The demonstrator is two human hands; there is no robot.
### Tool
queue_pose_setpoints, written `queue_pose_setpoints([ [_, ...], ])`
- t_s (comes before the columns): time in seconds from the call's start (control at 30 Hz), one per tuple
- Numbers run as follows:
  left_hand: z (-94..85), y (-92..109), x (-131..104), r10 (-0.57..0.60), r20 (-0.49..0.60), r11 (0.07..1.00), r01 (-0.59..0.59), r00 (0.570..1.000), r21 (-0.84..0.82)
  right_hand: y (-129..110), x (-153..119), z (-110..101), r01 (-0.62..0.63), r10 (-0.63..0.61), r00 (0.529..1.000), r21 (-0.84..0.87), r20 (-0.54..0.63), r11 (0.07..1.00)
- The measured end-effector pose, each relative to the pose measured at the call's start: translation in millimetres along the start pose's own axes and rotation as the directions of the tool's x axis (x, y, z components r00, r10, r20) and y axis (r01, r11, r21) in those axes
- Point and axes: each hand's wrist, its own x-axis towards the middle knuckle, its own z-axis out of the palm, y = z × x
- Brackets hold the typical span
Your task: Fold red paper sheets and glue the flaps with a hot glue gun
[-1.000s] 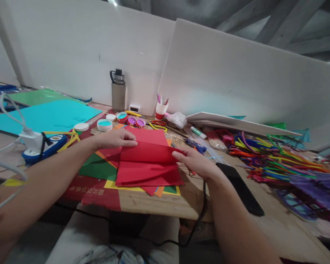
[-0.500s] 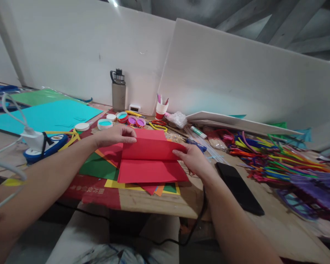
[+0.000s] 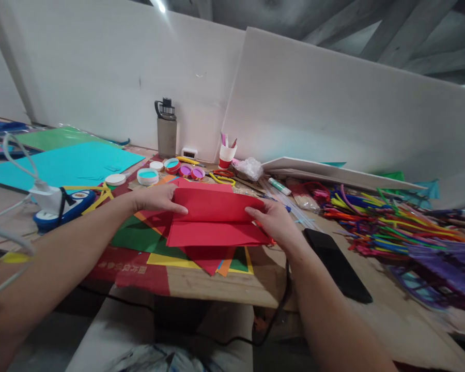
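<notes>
red paper (image 3: 219, 233), creased across its width, is held between the left hand (image 3: 163, 198) and the right hand (image 3: 272, 217), thumbs in front, each hand pinching one end of the raised fold. it sits above a spread of green sheets (image 3: 139, 236), yellow, orange and more red ones at the near edge of the table (image 3: 225, 287). beyond it stand open tubs (image 3: 148, 176) and a paper cup (image 3: 227, 155) of pens; a black phone (image 3: 337, 264) lies by the right forearm.

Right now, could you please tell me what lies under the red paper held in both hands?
Yellow paper, green paper, orange paper and another red sheet poke out beneath the held red paper. How far they run, and anything wholly covered, cannot be seen.
</notes>
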Motion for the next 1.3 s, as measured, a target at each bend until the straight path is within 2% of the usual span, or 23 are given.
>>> queue_pose_setpoints([
  [0.07, -1.3, 0, 0, 0.01, -0.01, 1.0, -0.01, 1.0, -0.024, 0, 0, 0, 0.0, 0.0, 1.0, 0.002, -0.003, 1.0],
  [0.23, -0.1, -3, 2, 0.069, 0.068, 0.997, -0.066, 0.995, -0.05, 4, 1, 1, 0.049, -0.049, 0.999, -0.019, 0.015, 0.999],
  [0.53, 1.7, -2, 3, 0.096, 0.156, 0.993, -0.084, 0.983, -0.08, 9, 3, -3, -0.004, 0.007, 0.993, -0.032, 0.115, 0.999],
  [0.63, 2.3, -3, 4, 0.082, 0.148, 0.995, -0.074, 0.986, -0.061, 9, 4, -4, 0.026, -0.019, 0.997, -0.091, 0.078, 0.996],
  [0.7, 2.1, -3, 4, 0.068, 0.13, 0.997, -0.063, 0.989, -0.047, 7, 3, -5, 0.107, -0.112, 0.993, -0.106, -0.038, 0.989],
  [0.73, 1.9, -3, 4, 0.06, 0.118, 0.997, -0.056, 0.991, -0.044, 5, 2, -6, 0.177, -0.192, 0.972, -0.115, -0.132, 0.977],
  [0.77, 1.6, -2, 4, 0.049, 0.104, 0.998, -0.045, 0.993, -0.036, 3, 0, -6, 0.261, -0.287, 0.931, -0.137, -0.226, 0.955],
  [0.8, 1.3, -2, 4, 0.034, 0.088, 0.999, -0.031, 0.996, -0.027, 0, -4, -6, 0.349, -0.387, 0.874, -0.174, -0.293, 0.921],
  [0.83, 1.1, -1, 4, 0.017, 0.073, 1.0, -0.016, 0.997, -0.016, -4, -8, -6, 0.43, -0.479, 0.823, -0.216, -0.306, 0.877],
  [0.87, 1.0, -1, 3, 0.001, 0.06, 1.0, 0.0, 0.998, -0.007, -9, -14, -5, 0.499, -0.555, 0.79, -0.252, -0.259, 0.829],
  [0.9, 0.9, 0, 3, -0.011, 0.05, 1.0, 0.011, 0.999, -0.003, -13, -20, -4, 0.559, -0.607, 0.78, -0.267, -0.15, 0.785],
  [0.93, 0.9, 0, 3, -0.016, 0.044, 1.0, 0.016, 0.999, -0.005, -18, -26, -1, 0.611, -0.63, 0.776, -0.258, 0.008, 0.749],
  [1.0, 1.2, 0, 3, -0.008, 0.046, 1.0, 0.008, 0.999, -0.013, -25, -36, 6, 0.668, -0.582, 0.734, -0.214, 0.351, 0.713],
  [1.07, 1.8, 0, 4, 0.007, 0.05, 1.0, -0.006, 0.999, -0.019, -27, -42, 14, 0.667, -0.469, 0.684, -0.217, 0.558, 0.713],
  [1.1, 2.1, 0, 4, 0.013, 0.055, 1.0, -0.012, 0.998, -0.023, -27, -43, 18, 0.655, -0.42, 0.679, -0.239, 0.602, 0.716],
  [1.17, 2.8, 0, 4, 0.02, 0.061, 0.999, -0.018, 0.998, -0.038, -24, -41, 21, 0.628, -0.359, 0.699, -0.29, 0.619, 0.722],
  [1.3, 3.8, 2, 3, 0.017, 0.067, 0.998, -0.013, 0.998, -0.06, -18, -36, 20, 0.594, -0.336, 0.731, -0.31, 0.595, 0.743],
])
